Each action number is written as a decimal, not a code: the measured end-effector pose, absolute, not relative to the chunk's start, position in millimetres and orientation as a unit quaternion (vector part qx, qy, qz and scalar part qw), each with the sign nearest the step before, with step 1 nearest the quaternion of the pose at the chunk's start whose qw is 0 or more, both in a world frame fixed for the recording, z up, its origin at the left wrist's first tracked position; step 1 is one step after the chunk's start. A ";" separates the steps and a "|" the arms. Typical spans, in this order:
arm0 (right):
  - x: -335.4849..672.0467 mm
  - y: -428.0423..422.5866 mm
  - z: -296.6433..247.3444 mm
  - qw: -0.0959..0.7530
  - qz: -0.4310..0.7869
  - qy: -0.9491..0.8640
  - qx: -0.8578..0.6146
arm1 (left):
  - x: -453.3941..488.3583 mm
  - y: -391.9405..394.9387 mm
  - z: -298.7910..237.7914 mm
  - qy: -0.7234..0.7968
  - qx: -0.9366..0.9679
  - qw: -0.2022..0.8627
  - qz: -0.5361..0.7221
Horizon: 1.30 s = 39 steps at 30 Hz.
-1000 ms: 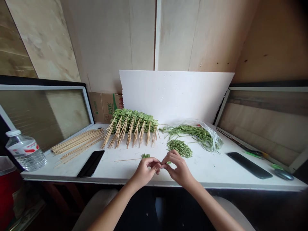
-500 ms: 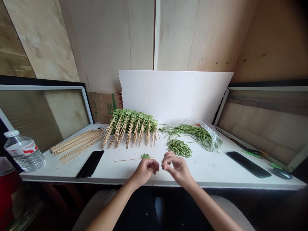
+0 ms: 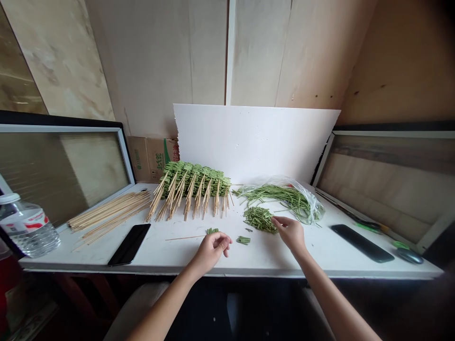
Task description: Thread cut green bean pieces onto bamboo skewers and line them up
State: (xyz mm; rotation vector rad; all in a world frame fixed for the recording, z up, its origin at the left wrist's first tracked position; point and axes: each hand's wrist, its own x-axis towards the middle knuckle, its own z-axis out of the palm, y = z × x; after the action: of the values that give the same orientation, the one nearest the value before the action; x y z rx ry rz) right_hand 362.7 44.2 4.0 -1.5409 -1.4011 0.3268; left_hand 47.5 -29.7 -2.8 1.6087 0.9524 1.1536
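My left hand [image 3: 213,248] rests low over the front of the table, its fingers curled and thumb pressed in; what they hold, if anything, is hidden. Right behind it, a bamboo skewer [image 3: 185,237] with several cut green bean pieces [image 3: 212,231] side by side on it appears to lie on the table, partly covered by the hand. With thumb and fingers pinched, my right hand [image 3: 292,233] touches the right edge of a heap of cut bean pieces [image 3: 259,219]; its fingertips' contents are unclear. Between the hands lies a small row of bean pieces [image 3: 243,240].
Filled bean skewers [image 3: 195,182] are stacked at the back left. Bare skewers [image 3: 110,210], a phone [image 3: 129,245] and a water bottle [image 3: 26,227] stand left. Long beans [image 3: 280,195] lie in a plastic bag behind the heap. A dark device [image 3: 362,242] and mouse [image 3: 408,255] lie right.
My right hand has moved right, from beside my left hand to the heap. A small row of bean pieces shows where it was. My left hand has barely moved.
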 end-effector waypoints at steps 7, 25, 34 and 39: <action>386.7 51.1 1.4 0.471 0.134 -0.570 -0.659 | 44.1 -27.5 -2.7 0.424 0.678 0.348 0.490; 317.3 5.0 46.4 0.401 0.313 -0.745 -0.432 | 50.2 -29.5 -2.7 0.400 0.575 0.488 0.521; 262.9 -30.4 40.2 0.374 0.314 -0.791 -0.368 | 52.5 -32.1 2.1 0.391 0.603 0.468 0.514; 273.5 -16.9 37.5 0.445 0.303 -0.741 -0.401 | -6.4 -14.8 14.5 0.523 0.764 0.130 0.355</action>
State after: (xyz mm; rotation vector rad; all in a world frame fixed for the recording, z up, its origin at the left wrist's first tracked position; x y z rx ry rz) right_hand 273.5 -16.9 37.5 -0.9933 -1.8377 0.7511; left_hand -6.4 -14.8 14.5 2.2190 1.5201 1.0319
